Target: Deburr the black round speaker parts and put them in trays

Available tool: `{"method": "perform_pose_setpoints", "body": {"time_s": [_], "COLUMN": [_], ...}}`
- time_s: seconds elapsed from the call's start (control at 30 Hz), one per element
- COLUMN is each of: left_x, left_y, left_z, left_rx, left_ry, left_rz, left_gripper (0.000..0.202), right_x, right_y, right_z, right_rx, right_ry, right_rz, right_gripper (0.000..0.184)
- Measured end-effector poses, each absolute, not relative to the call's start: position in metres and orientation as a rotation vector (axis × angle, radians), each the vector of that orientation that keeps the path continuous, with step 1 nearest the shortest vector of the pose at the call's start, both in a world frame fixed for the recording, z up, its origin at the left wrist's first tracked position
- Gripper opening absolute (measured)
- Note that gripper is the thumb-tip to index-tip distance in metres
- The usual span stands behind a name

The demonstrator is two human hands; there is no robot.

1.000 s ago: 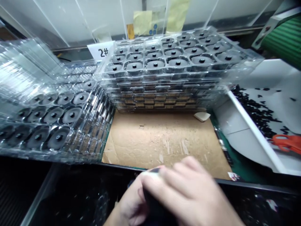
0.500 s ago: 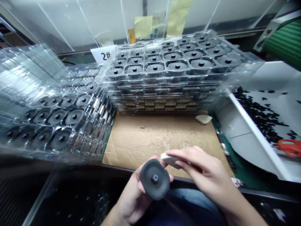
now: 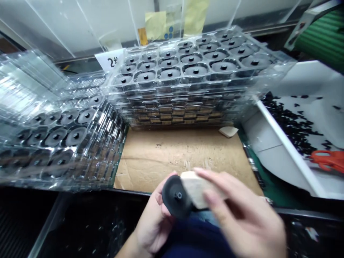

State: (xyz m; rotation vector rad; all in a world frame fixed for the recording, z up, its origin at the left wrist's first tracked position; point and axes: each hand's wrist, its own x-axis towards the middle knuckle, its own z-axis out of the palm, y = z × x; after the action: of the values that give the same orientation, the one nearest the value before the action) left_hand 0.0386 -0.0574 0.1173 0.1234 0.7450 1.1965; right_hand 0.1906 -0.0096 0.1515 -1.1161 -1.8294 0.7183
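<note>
My left hand (image 3: 154, 224) is closed around a round black disc (image 3: 176, 196) with a small hub in its middle, held up at the near edge of the bench. My right hand (image 3: 242, 218) pinches a pale beige block (image 3: 194, 187) and presses it against the disc's right side; this hand is smeared by motion. A stack of clear plastic trays (image 3: 188, 89) filled with the same black discs stands at the back. A second stack of trays (image 3: 57, 138) with discs lies at the left.
A sheet of brown cardboard (image 3: 182, 157) covers the bench. Another beige block (image 3: 228, 131) lies by the back stack. A white tray (image 3: 276, 143) at the right holds several small black bits and orange scissors (image 3: 326, 159). A label reading 2# (image 3: 109, 61) stands behind.
The disc came up from under my right hand into view. My right hand then brought the beige block down against the disc's right side.
</note>
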Motion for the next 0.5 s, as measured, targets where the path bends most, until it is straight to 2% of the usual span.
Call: {"method": "perform_pose_setpoints", "body": {"time_s": [0.1, 0.2, 0.33, 0.5], "left_x": [0.039, 0.040, 0.043, 0.035], "left_y": [-0.059, -0.061, -0.059, -0.053], "left_z": [0.116, 0.114, 0.117, 0.123], "left_rx": [0.119, 0.079, 0.052, 0.072], "left_ry": [0.806, 0.832, 0.864, 0.760], "left_rz": [1.228, 1.260, 1.185, 1.212], "left_gripper": [0.048, 0.048, 0.040, 0.056], "right_x": [0.174, 0.165, 0.161, 0.192], "right_y": [-0.012, -0.010, -0.007, -0.014], "right_z": [0.169, 0.169, 0.163, 0.161], "right_rx": [-0.830, -0.874, -0.887, -0.832], "right_ry": [-2.033, -2.158, -2.078, -2.261], "right_rz": [0.723, 0.910, 0.703, 0.897], "right_gripper": [0.029, 0.025, 0.025, 0.026]}}
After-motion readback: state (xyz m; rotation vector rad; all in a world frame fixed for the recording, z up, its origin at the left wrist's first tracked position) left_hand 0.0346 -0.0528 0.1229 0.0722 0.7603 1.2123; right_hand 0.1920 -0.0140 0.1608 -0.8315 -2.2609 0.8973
